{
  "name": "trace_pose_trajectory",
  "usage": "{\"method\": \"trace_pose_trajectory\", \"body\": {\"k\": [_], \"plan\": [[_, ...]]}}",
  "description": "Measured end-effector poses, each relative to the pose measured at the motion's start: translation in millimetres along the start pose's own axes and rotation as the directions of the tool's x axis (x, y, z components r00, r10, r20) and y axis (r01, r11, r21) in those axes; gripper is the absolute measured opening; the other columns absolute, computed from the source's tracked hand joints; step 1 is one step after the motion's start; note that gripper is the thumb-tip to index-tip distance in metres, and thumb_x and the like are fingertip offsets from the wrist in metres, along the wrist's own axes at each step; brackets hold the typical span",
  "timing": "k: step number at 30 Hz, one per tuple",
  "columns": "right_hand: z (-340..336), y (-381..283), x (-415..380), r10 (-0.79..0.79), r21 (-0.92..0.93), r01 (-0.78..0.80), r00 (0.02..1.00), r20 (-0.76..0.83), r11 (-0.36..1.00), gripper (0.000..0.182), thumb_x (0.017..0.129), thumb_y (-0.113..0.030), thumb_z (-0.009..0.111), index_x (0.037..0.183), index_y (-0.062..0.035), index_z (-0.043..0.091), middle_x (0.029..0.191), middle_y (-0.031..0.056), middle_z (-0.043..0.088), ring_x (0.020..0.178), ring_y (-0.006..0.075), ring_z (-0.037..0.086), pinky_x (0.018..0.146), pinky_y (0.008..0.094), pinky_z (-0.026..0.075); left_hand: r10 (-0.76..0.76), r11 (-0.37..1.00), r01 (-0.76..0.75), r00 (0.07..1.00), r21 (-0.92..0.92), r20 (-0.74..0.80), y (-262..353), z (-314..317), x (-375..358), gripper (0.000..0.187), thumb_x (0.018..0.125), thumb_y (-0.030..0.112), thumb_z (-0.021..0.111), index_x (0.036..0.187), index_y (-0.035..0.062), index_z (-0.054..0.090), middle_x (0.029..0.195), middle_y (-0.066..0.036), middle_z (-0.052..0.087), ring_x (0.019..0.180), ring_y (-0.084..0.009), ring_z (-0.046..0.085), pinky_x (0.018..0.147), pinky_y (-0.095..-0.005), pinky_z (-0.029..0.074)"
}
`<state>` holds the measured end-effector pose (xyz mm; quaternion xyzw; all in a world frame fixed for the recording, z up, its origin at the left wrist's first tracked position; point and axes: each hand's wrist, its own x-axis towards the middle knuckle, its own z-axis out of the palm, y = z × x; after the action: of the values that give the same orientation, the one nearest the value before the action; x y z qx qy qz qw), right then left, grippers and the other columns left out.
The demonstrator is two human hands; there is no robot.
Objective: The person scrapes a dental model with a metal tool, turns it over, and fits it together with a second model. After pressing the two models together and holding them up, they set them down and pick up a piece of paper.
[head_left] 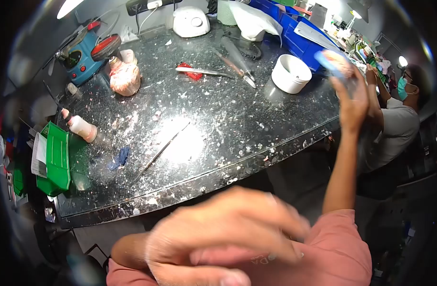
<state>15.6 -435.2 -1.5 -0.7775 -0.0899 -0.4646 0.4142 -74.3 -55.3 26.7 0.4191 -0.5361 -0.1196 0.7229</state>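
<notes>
My right hand (354,102) is stretched out to the far right with its fingers closed on a small blue and pinkish object (333,64). Motion blur hides what kind of object it is. It is held beyond the white round pot (291,74), near the blue bins. Close to the camera, my left hand (228,231) is raised in front of my chest, palm inward. Its fingers are loosely bent, thumb apart, and nothing shows in them. On the bench lie a thin metal tool (165,147), a pale-handled knife (204,72) on a red piece, and a handpiece (237,52).
Scraps litter the black bench (218,124). A blue machine (87,55), a pink-stained jar (125,78), a small bottle (82,128) and a green bin (56,157) stand left. Behind are a white control box (191,22) and blue bins (290,28). A masked co-worker (394,114) sits right.
</notes>
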Motion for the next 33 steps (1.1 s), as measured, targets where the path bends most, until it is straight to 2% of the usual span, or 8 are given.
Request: {"method": "trace_pose_trajectory", "body": {"k": [4, 8, 11, 15, 17, 30, 32, 33], "plan": [[-112, 171, 41, 0.072, -0.307, -0.098, 0.993, -0.095, 0.947, 0.051, 0.081, -0.012, 0.079, 0.124, 0.0028, 0.057, 0.114, 0.0116, 0.064, 0.106, 0.023, 0.063, 0.093, 0.0324, 0.049, 0.145, 0.751, -0.235, 0.97, -0.617, -0.193, -20, 45, -19, 0.023, 0.089, 0.011, 0.065, 0.096, -0.0108, 0.064, 0.096, -0.027, 0.066, 0.101, -0.0349, 0.062, 0.092, -0.0438, 0.048], [-145, 246, 63, -0.045, -0.782, 0.053, 0.998, 0.032, 0.621, 0.047, 0.077, -0.019, 0.08, 0.117, -0.0034, 0.061, 0.109, 0.0173, 0.066, 0.101, 0.0313, 0.065, 0.086, 0.0388, 0.049, 0.409, 0.794, -0.477, 0.878, -0.377, -0.25, -29, 21, -19, 0.018, 0.088, 0.01, 0.068, 0.089, -0.0074, 0.063, 0.085, -0.02, 0.067, 0.08, -0.0275, 0.067, 0.087, -0.0436, 0.051], [-161, 303, 78, -0.04, -0.855, 0.099, 0.995, 0.092, 0.509, 0.048, 0.07, -0.017, 0.083, 0.11, -0.0023, 0.061, 0.104, 0.0191, 0.065, 0.1, 0.036, 0.063, 0.086, 0.0406, 0.048, -0.129, 0.89, -0.145, 0.83, -0.433, -0.543, 26, 34, -25, 0.017, 0.095, 0.019, 0.059, 0.088, 0.0031, 0.058, 0.094, -0.017, 0.062, 0.086, -0.0304, 0.058, 0.089, -0.0493, 0.048], [-138, 288, 71, -0.011, -0.92, 0.055, 0.998, 0.056, 0.387, 0.049, 0.074, -0.027, 0.083, 0.111, -0.0059, 0.059, 0.104, 0.0178, 0.063, 0.097, 0.038, 0.062, 0.083, 0.0464, 0.048, 0.43, 0.471, -0.763, 0.637, -0.443, -0.64, -6, 59, 14, 0.021, 0.088, 0.011, 0.068, 0.09, -0.0093, 0.061, 0.079, -0.02, 0.066, 0.074, -0.0275, 0.067, 0.081, -0.0442, 0.054], [-133, 277, 69, 0.019, -0.91, 0.05, 0.998, 0.064, 0.411, 0.048, 0.076, -0.026, 0.081, 0.114, -0.006, 0.059, 0.107, 0.0182, 0.063, 0.101, 0.0375, 0.062, 0.085, 0.0458, 0.048, 0.108, 0.665, -0.423, 0.87, -0.615, -0.482, 27, 51, 0, 0.029, 0.089, 0.019, 0.069, 0.097, -0.0084, 0.062, 0.078, -0.024, 0.065, 0.077, -0.0316, 0.068, 0.074, -0.0468, 0.056], [-121, 223, 36, -0.111, -0.662, 0.167, 0.986, 0.126, 0.731, 0.064, 0.091, -0.023, 0.07, 0.143, 0.0008, 0.041, 0.146, 0.0177, 0.046, 0.135, 0.0298, 0.044, 0.112, 0.0404, 0.033, -0.117, 0.836, -0.259, 0.777, -0.484, -0.618, 57, 96, -22, 0.046, 0.094, 0.04, 0.061, 0.107, -0.0034, 0.06, 0.099, -0.024, 0.064, 0.098, -0.0365, 0.061, 0.088, -0.0502, 0.049], [-116, 192, 16, -0.505, -0.712, 0.373, 0.863, 0.03, 0.595, 0.079, 0.084, -0.051, 0.071, 0.145, -0.0104, 0.043, 0.115, 0.025, 0.066, 0.097, 0.0448, 0.065, 0.079, 0.0493, 0.05, -0.08, 0.877, -0.248, 0.768, -0.411, -0.635, 47, 91, -38, 0.053, 0.092, 0.043, 0.061, 0.111, -0.0065, 0.059, 0.107, -0.025, 0.064, 0.104, -0.0338, 0.061, 0.098, -0.0477, 0.045], [-102, 166, -15, -0.175, -0.386, 0.091, 0.966, -0.19, 0.918, 0.078, 0.084, -0.036, 0.075, 0.141, 0.0064, 0.041, 0.136, 0.0302, 0.05, 0.124, 0.043, 0.051, 0.104, 0.0471, 0.042, -0.036, 0.902, -0.25, 0.769, -0.352, -0.638, 22, 76, -62, 0.059, 0.091, 0.045, 0.062, 0.113, -0.01, 0.057, 0.114, -0.026, 0.063, 0.109, -0.0307, 0.062, 0.106, -0.045, 0.042]]}}
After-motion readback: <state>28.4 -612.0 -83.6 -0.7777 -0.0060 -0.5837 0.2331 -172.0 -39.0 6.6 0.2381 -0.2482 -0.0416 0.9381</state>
